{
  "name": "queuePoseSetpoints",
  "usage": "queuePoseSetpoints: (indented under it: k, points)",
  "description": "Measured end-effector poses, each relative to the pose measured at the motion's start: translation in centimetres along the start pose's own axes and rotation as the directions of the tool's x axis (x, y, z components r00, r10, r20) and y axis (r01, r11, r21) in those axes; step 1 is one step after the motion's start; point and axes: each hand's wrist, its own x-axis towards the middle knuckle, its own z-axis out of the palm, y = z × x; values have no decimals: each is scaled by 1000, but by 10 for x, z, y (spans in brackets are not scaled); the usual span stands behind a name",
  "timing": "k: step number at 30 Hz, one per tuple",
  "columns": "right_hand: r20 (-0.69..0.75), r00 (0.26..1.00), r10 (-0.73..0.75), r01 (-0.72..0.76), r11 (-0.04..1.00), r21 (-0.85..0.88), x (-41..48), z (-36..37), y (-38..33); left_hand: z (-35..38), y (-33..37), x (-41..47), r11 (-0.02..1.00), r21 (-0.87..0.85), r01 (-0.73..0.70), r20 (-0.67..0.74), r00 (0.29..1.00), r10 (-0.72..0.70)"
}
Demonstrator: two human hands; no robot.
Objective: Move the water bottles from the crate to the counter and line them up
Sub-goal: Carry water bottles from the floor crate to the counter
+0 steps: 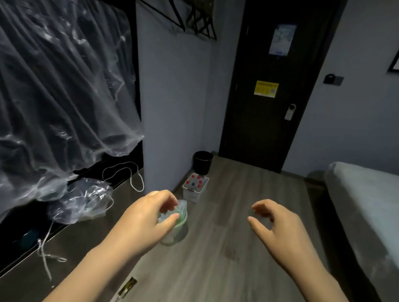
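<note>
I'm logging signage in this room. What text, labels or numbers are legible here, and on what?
Pale blue paper notice on the dark wooden door: blurred, unreadable.
Yellow rectangular sticker on that door: print too small to read.
Clear plastic crate of red-capped bottles: no legible label.
Nothing is readable.

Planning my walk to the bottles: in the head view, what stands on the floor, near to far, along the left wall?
green lined bin → white crate holding red-capped water bottles → black waste bin → dark door
</note>
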Motion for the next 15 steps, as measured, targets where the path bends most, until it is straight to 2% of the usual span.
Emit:
queuePoseSetpoints:
  k: [8,15]
  points:
    - [89,995,34,-35,999,15,146,12,113,83,-7,146,992,-28,123,61,991,-121]
    - [189,981,33,-39,999,28,271,46,172,140,-35,256,961,-106,255,88,965,-247]
